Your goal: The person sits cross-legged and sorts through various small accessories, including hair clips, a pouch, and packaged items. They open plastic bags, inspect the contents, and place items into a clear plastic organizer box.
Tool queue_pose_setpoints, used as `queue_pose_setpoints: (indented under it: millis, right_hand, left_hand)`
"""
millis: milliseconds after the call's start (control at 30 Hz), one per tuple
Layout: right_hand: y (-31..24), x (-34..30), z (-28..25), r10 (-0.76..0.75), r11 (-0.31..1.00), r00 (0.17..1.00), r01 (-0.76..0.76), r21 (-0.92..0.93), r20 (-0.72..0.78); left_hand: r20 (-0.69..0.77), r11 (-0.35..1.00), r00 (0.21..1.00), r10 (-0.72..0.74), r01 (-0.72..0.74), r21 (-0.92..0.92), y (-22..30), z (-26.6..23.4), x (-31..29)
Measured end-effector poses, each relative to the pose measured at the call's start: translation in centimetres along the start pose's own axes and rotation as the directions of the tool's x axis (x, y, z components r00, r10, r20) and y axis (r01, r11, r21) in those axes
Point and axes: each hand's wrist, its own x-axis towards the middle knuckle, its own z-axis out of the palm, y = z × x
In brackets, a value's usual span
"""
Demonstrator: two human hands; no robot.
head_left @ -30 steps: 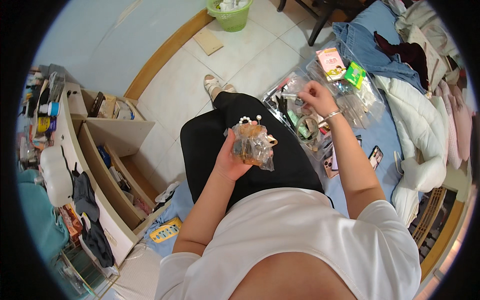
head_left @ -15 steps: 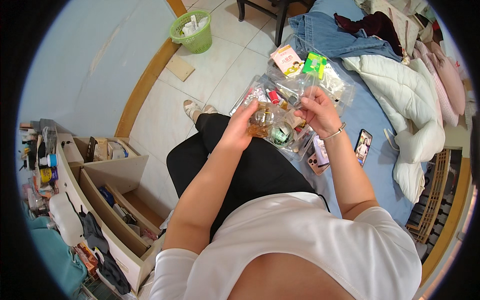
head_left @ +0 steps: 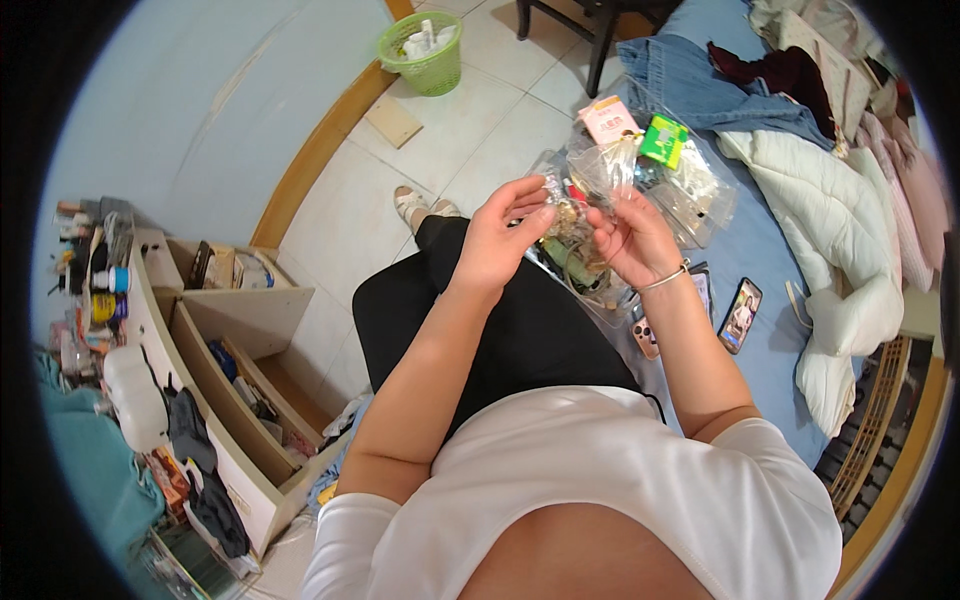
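Plastic bag (head_left: 610, 165) clamped in the right grip (head_left: 642, 240) is best held steady, cluttered clear box (head_left: 608, 314) beneath, with the left grip (head_left: 503, 232) nearby, parted.

A white short-sleeved top (head_left: 560, 450) joins black trousers (head_left: 520, 340), pale sandals (head_left: 408, 204) and a bangle (head_left: 667, 278)

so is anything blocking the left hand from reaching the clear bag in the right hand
Nothing visible clearly blocks it. Between the left hand and the clear bag held by the right hand, only small items show, apparently in the clear box below, though depth is hard to judge.
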Motion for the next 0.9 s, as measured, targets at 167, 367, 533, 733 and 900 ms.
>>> queue_pose_setpoints:
  millis: [167, 367, 533, 733, 900]
  right_hand:
    - [3.2, 0.1, 2.5, 0.242, 0.97, 0.968, -0.243, 0.014, 0.065]
    - [5.6, -0.1, 5.1, 0.408, 0.912, 0.909, -0.409, -0.006, 0.084]
    - [6.5, 0.1, 6.7, 0.442, 0.894, 0.896, -0.437, -0.094, 0.041]
    - [7.1, -0.7, 9.3, 0.152, 0.885, 0.983, -0.182, -0.428, -0.105]
    - [7.2, -0.3, 9.0, 0.015, 0.771, 1.0, -0.009, -0.637, 0.003]
  left_hand:
    - [-0.013, 0.982, 0.999, 0.037, -0.039, -0.185, 2.1, -0.8, -1.8]
    - [-0.176, 0.99, 0.984, -0.03, 0.005, -0.139, 3.8, -2.9, -3.6]
    - [-0.261, 0.983, 0.963, -0.065, 0.016, -0.185, 4.3, -4.2, -4.5]
    - [-0.324, 0.968, 0.942, -0.082, -0.002, -0.253, 4.1, -5.5, -5.0]
    - [-0.304, 0.974, 0.949, -0.083, 0.012, -0.227, 4.2, -5.8, -5.3]
